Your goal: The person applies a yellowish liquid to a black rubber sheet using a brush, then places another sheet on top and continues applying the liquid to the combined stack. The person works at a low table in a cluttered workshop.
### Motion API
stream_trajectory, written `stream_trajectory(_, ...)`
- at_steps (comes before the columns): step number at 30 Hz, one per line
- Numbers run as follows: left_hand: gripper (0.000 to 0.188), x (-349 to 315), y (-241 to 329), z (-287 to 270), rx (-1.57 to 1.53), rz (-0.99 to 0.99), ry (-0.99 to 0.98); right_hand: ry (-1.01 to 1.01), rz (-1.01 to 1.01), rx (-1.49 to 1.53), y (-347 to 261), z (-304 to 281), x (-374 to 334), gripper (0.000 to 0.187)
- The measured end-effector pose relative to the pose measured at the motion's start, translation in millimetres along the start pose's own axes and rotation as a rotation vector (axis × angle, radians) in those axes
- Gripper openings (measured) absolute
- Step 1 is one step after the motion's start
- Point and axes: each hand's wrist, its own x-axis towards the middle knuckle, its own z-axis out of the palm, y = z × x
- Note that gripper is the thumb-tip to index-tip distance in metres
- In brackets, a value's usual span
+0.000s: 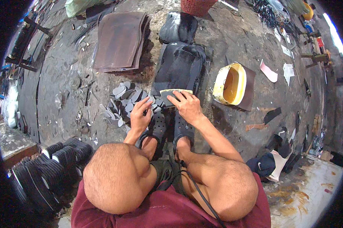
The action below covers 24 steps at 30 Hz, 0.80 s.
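My right hand (189, 108) grips a dark grey flat piece with a yellowish edge (166, 98), at the near end of a black pad (179, 66). The fingers lie over its top; what is beneath them is hidden. To its left, my left hand (140, 116) has its fingers slightly bent and apart, at the right side of a pile of small grey oval pieces (120, 90). One or more of these pieces lie close to its fingertips. Nothing plainly sits in that hand.
A yellow-white tub of amber liquid (232, 85) stands at right on a brown sheet (249, 89). Stacked brown sheets (120, 41) lie far left, a red basket (197, 5) at the far edge. Rows of dark soles (46, 171) fill the lower left. Scraps litter the floor.
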Motion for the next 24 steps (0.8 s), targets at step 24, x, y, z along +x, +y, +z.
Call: stream_trajectory(24,0.042,76.5,33.2,16.6,0.215,0.491,-0.245,0.665,0.590,1.144,96.8,-150.3,3.7,0.029)
